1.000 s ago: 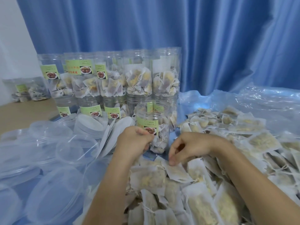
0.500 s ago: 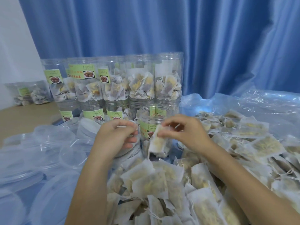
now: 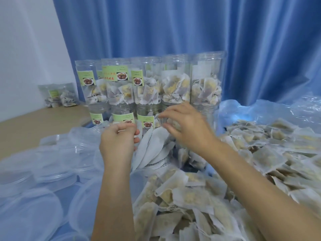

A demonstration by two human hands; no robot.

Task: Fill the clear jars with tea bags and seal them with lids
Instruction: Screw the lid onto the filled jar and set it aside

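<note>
Both hands have been raised from the pile: a tea bag (image 3: 173,123) is pinched by the right hand (image 3: 186,129) over the open jar (image 3: 162,120) just beyond it. Something small and white is pinched in the left hand (image 3: 119,139), so filling is judged under way, with the lids (image 3: 52,173) left of the hands unused.

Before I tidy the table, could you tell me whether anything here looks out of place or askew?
One filled jar sits alone at the far left by the wall, apart from the stacked jars. The white liner discs lean fanned out on edge, not stacked flat. Nothing looks spilled or damaged.

Both hands (image 3: 119,141) (image 3: 187,129) hover before stacked tea-bag jars (image 3: 175,84).
</note>
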